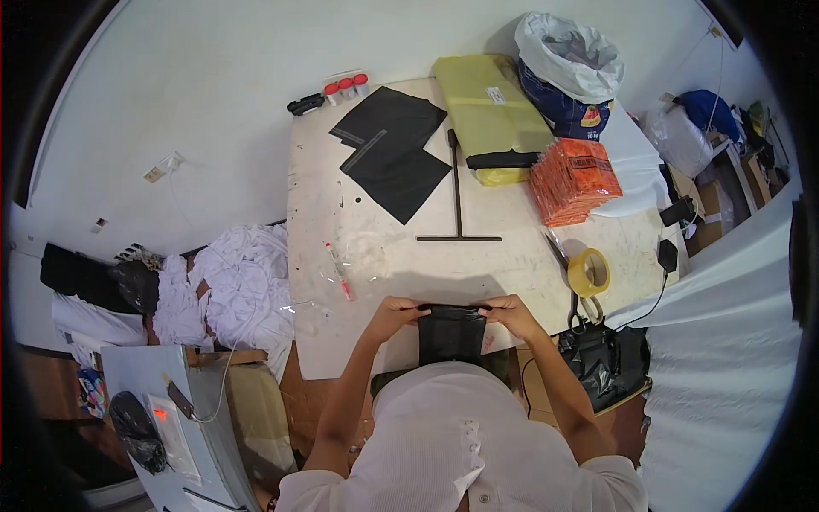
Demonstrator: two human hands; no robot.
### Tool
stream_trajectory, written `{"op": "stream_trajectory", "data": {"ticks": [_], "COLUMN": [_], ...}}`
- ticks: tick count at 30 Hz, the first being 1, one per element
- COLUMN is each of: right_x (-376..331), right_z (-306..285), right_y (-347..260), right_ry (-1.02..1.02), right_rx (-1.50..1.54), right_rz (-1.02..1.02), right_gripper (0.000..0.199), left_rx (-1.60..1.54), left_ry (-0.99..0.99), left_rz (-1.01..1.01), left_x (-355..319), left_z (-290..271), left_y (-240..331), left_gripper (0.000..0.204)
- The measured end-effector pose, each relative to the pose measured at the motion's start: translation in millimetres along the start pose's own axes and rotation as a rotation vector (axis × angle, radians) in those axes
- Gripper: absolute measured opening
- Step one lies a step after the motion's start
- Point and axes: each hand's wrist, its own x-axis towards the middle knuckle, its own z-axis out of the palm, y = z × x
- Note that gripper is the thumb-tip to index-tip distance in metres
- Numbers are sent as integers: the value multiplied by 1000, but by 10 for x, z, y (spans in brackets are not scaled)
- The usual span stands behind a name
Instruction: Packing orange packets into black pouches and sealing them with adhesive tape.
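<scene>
A shiny black plastic bag [452, 336] is stretched between my two hands at the near edge of the table, hanging down toward my body. My left hand [399, 317] pinches its upper left corner. At the upper right corner, the fingers of my right hand [510, 317] are closed on the same bag. Farther up lie two flat black bags [397, 183], partly overlapping. A dark T-shaped bar tool [459, 196] rests to the right of them. A red and white marker [339, 275] lies beyond my left hand.
Toward the right are scissors [575, 309], a yellow tape roll [589, 272] and stacked orange packets [576, 181]. Behind stand a yellow package [490, 98] and a blue sack [567, 102]. Red-lidded containers [346, 87] line the wall. White cloth [243, 277] is heaped at left.
</scene>
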Motion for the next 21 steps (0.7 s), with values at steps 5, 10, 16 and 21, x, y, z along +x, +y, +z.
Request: {"op": "stream_trajectory", "data": {"ticks": [5,10,16,21], "right_x": [37,61,80,45], "right_z": [-129,-171,-186,-194], "right_y": [3,-107,-91,-68], "right_ry": [-111,-179,-205,-178], "right_rx": [-118,-129,-205,-246], "right_rz": [-94,-16,-60,-116], "right_gripper": [32,35,35,31], "left_rx": [83,173,105,-570], "left_ry": [-191,-368,-499,-224], "left_rz": [54,38,196,-62], "left_x": [64,115,191,58], "left_z": [-157,-248,-367,-66], "left_y": [62,194,-117,-62], "left_gripper": [27,31,23,38]}}
